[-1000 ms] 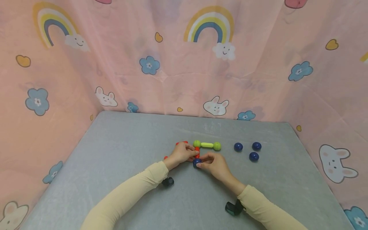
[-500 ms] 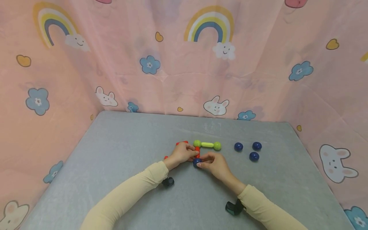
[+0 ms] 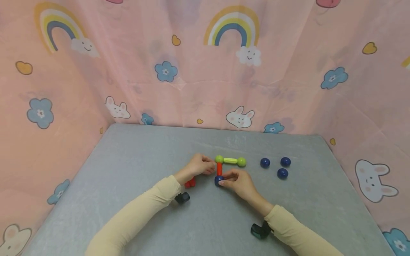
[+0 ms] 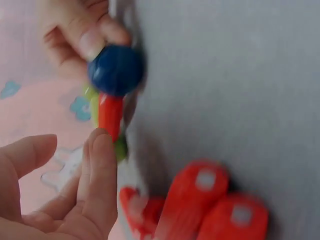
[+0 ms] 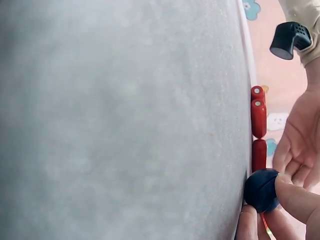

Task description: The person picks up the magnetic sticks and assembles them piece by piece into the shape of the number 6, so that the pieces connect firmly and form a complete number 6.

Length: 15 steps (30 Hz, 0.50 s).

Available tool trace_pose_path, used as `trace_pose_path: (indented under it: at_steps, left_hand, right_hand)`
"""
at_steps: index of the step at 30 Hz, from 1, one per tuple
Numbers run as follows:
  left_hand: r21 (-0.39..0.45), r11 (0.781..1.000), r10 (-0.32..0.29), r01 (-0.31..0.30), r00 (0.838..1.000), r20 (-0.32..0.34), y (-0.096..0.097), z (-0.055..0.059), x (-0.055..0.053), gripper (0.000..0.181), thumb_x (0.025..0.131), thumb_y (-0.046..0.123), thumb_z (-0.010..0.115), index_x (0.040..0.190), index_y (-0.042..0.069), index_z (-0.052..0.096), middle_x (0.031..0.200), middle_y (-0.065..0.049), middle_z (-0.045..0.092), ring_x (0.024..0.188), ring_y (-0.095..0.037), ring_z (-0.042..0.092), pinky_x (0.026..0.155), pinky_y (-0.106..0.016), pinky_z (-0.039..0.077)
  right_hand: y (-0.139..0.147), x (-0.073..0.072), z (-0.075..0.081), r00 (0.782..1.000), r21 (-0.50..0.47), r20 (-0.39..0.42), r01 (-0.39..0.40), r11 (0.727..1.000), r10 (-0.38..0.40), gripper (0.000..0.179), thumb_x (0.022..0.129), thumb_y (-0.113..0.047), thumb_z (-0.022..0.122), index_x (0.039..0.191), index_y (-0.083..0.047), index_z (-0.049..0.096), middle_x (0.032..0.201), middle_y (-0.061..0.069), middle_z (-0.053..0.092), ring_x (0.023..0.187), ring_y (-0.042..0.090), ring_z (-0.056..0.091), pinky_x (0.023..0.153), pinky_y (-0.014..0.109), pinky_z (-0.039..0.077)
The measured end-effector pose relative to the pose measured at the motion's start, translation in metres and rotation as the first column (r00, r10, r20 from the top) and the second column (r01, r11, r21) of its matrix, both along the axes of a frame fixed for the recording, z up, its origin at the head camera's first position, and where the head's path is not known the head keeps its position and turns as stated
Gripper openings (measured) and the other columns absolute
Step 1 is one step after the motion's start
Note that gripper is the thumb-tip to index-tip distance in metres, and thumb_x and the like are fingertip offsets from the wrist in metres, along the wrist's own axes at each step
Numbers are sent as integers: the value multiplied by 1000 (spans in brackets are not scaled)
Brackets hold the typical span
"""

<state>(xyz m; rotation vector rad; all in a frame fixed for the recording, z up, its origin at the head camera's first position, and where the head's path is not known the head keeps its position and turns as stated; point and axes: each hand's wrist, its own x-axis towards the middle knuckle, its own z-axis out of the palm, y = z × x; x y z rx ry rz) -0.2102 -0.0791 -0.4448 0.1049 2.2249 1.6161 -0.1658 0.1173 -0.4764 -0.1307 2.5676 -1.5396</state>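
Right hand [image 3: 239, 183] pinches glossy blue ball [image 3: 218, 180]; slim red rod [image 3: 219, 169], apparently touching, 12 o'clock; left hand [image 3: 199, 165], thumb spread wide, 10 o'clock

You've got a plain grey, cloth-like tabletop [image 3: 144, 153]. On it, a lime-green faceted rod [image 3: 230, 160] lies crosswise, a lime-green ball [image 3: 241, 161] at its right end, another lime-green ball [image 3: 219, 159] at its left. From the left ball, a smooth red rod [image 3: 219, 169] runs toward you and meets a glossy dark-blue ball [image 3: 217, 180]. To your right, three loose glossy dark-blue balls [image 3: 282, 174], grouped near each other. To your left, red rods with pale end discs [image 4: 192, 200] lie bunched, partly hidden; can't count.
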Motion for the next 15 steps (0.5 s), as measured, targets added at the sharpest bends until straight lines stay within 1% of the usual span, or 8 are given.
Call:
trace_pose_path:
  at_steps: [3,7,9,11,12,15]
  left_hand:
    - [7,1000,28,-28,999,-25,-12,8,-3,28,96,15,64,115,-5,68,108,-22,73,92,-26,74,80,-32,61]
    - [-11,997,72,-73,994,-85,-30,12,-4,30,96,15,64,119,-3,66,111,-22,71,96,-30,71,84,-35,60]
    - [-31,996,83,-87,990,-110,-39,11,-4,30,96,15,64,121,-2,66,112,-21,71,97,-29,70,85,-35,59]
    - [-52,994,85,-92,989,-118,-45,8,-3,30,95,16,64,121,-1,66,113,-19,71,98,-29,69,85,-36,58]
    - [-64,993,89,-97,989,-118,-48,6,-3,30,95,16,65,120,0,67,112,-18,72,98,-28,69,83,-35,58]
    - [-100,989,98,-109,990,-104,-53,-1,-2,27,93,17,69,116,3,70,106,-13,75,90,-23,70,74,-30,57]
  right_hand:
    - [0,0,0,1000,3,1,-1,1000,1,23,77,-14,85,95,-5,75,93,12,77,74,7,69,64,21,53]
    - [1,0,0,1000,5,-1,-3,1000,3,24,77,-15,85,96,-5,75,93,12,76,74,7,68,63,22,53]
    - [1,1,0,1000,6,0,0,1000,0,25,77,-15,85,96,-5,75,93,12,76,73,7,68,63,22,53]
    - [1,1,0,1000,7,-1,-2,1000,2,25,77,-15,85,96,-5,75,93,12,76,74,7,68,64,22,53]
    - [1,1,0,1000,6,2,0,1000,0,24,77,-15,85,96,-5,75,93,11,76,73,7,68,64,22,54]
    - [2,1,0,1000,2,5,0,1000,0,24,77,-15,85,96,-6,75,93,10,76,73,8,68,64,21,53]
